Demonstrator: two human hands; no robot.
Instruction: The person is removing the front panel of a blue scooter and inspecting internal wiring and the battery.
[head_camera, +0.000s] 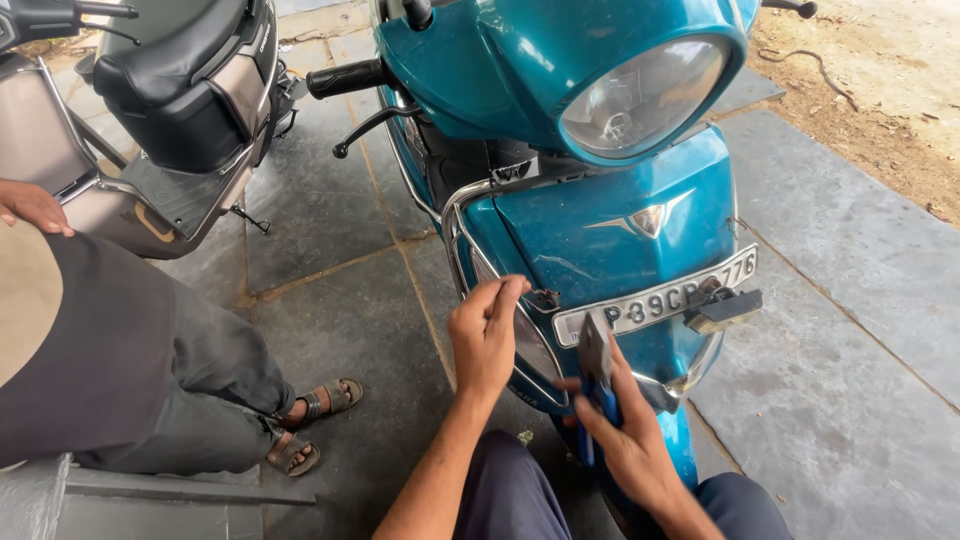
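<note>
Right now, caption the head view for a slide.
Left hand pinches at a teal scooter's front panel; right hand holds blue-handled pliers.

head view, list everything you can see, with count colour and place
scooter: 1, teal, centre, front facing the camera
headlight: 1, clear, top of the teal scooter's front
number plate: 1, white, low on the teal front panel
second scooter: 1, grey with black seat, upper left
seated person: 1, dark grey trousers, left, on a grey ledge
sandals: 2, brown, on that person's feet, lower left
stone paving: grey slabs, underfoot
bare earth: brown, upper right
pliers: 1, blue handles, below the plate
left hand: fingertips pinched at the plate's left end
right hand: grips the pliers
</note>
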